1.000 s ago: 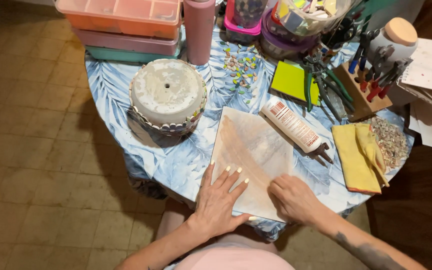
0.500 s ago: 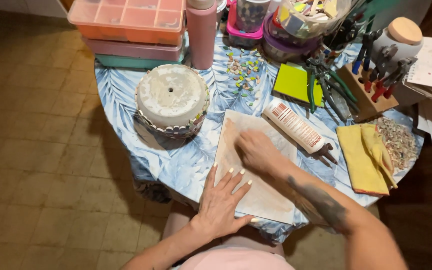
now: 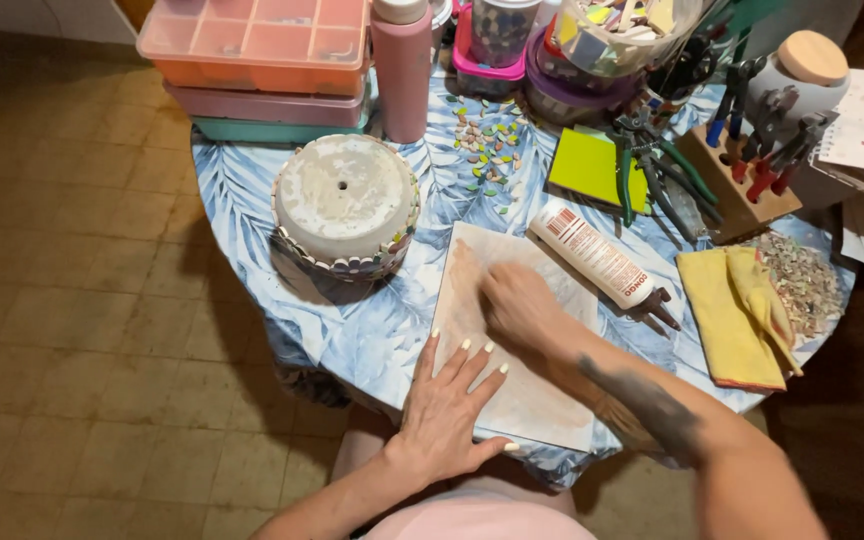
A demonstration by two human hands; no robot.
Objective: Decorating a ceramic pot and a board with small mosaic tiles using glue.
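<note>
Hands both on tile: left hand (image 3: 449, 405) flat, fingers spread wide, pinning the 7 o'clock corner; right hand (image 3: 519, 305) loosely curled, pressing mid-tile, holding nothing. Tile (image 3: 542, 395): pale beige square slab, cloudy pink-brown smears, lying flat on worktop (image 3: 252, 190) at its 6 o'clock edge, long side running 12 to 6; glue tube (image 3: 597, 262) just beside at 2 o'clock

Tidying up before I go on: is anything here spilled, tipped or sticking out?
The pot sits upside down, small mosaic pieces lie scattered loose on the cloth, and the tile under both hands overhangs the table edge.
</note>
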